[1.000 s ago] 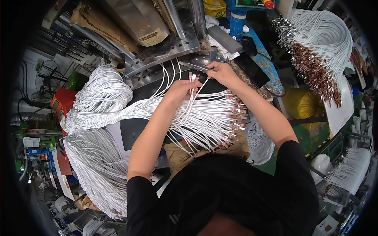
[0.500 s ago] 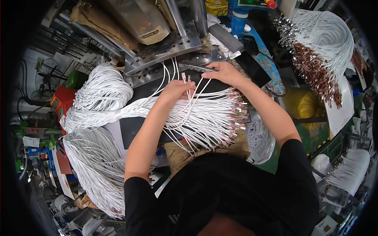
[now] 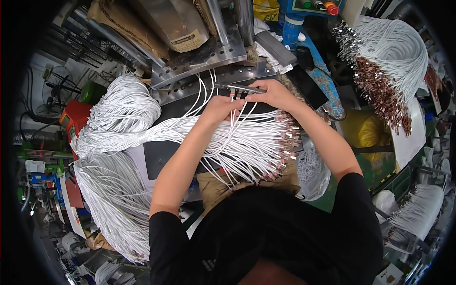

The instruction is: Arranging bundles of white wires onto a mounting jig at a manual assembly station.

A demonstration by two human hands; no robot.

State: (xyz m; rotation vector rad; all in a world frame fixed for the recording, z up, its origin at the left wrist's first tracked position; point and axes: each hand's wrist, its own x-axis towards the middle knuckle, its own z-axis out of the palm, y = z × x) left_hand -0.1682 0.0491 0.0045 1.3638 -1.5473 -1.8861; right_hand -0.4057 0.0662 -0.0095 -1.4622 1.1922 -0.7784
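Both my hands meet over a bundle of white cables (image 3: 242,147) spread in front of me, its many ends carrying small metal connectors with pinkish-brown parts. My left hand (image 3: 221,109) is closed around a few cables, their connector ends standing up past the fingertips. My right hand (image 3: 275,94) grips the right end of a narrow metal strip (image 3: 227,87), its thumb beside a cable end. The connectors lie against the strip's near edge; whether they sit in it cannot be made out. Behind the strip, a few loose cables (image 3: 203,90) run up to a perforated metal plate (image 3: 199,64).
Above the plate rise metal posts (image 3: 245,23) and a cardboard-lined machine part. Coiled white cables (image 3: 123,104) lie at left, with more cables (image 3: 114,204) hanging below. A copper-tipped bundle (image 3: 384,85) hangs at right. Beside my lap is a clear plastic bag (image 3: 313,166).
My left hand has moved right and up, bringing its connector ends to the strip. The strip has come slightly nearer in my right hand, and the two hands now almost touch.
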